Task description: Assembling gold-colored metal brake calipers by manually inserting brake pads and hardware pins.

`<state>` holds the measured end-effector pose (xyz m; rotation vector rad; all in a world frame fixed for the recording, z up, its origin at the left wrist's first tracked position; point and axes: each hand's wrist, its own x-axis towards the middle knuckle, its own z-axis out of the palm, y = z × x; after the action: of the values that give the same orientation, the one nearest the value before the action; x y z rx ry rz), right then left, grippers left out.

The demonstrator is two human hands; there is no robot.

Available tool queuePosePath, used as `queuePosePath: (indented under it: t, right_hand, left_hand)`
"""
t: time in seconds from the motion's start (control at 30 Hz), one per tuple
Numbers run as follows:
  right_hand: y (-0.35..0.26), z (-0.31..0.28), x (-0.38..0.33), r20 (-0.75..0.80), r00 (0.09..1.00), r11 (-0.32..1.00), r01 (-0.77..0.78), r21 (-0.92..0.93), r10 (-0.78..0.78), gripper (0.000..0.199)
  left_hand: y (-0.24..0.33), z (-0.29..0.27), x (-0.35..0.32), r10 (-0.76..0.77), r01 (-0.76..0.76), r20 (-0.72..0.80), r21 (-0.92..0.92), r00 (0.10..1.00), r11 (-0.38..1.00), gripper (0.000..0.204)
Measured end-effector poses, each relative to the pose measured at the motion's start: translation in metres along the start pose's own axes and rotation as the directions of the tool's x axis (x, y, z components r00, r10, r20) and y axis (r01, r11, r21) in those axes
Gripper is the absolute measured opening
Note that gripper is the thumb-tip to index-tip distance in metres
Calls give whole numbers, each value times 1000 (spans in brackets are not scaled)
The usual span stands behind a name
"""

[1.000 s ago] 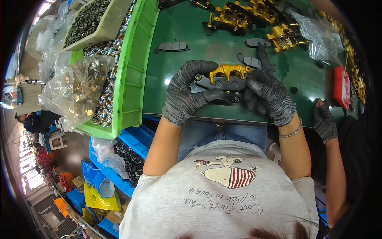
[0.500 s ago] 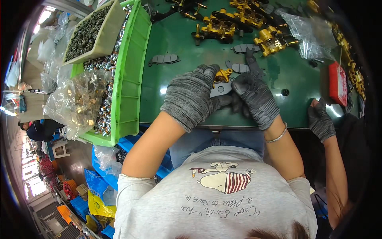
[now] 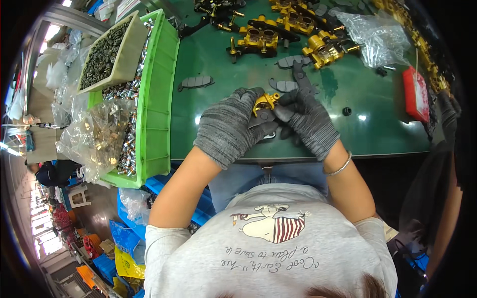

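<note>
Both my hands wear grey knitted gloves and meet above the near edge of the green bench. My left hand [image 3: 226, 128] is closed around a small gold brake caliper [image 3: 266, 103]; a dark metal part sits against it under the thumb. From the other side my right hand [image 3: 312, 121] pinches at the caliper's right end, its lower fingers curled underneath. My fingers hide much of the held part. Just beyond lie a grey brake pad [image 3: 284, 86], a second brake pad [image 3: 293, 61] and a black bracket [image 3: 301, 77]. Another brake pad [image 3: 196, 83] rests farther left.
A green crate [image 3: 158, 99] of metal fittings stands left, with a beige bin [image 3: 121, 62] of small clips on it. Gold calipers [image 3: 258, 37] and a plastic bag [image 3: 377, 39] lie at the back. A red tray [image 3: 415, 94] and a co-worker's gloved hand [image 3: 448, 111] are right.
The caliper has turned between my hands, and the pale flat plate face below it no longer shows. The co-worker's hand has moved from the bench's near edge to the far right.
</note>
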<state>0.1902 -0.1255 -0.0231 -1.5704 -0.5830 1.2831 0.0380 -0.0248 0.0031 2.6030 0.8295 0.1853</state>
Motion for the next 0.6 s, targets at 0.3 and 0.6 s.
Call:
queuePosePath:
  t: [0.3, 0.6]
  right_hand:
    - [4, -22, 10, 249, 964, 965, -146, 220, 89, 28]
    - [12, -15, 7, 152, 986, 971, -105, 214, 73, 33]
  left_hand:
    - [-1, 1, 1, 74, -74, 3, 35, 997, 997, 66]
    - [0, 3, -1, 30, -31, -14, -113, 999, 993, 64]
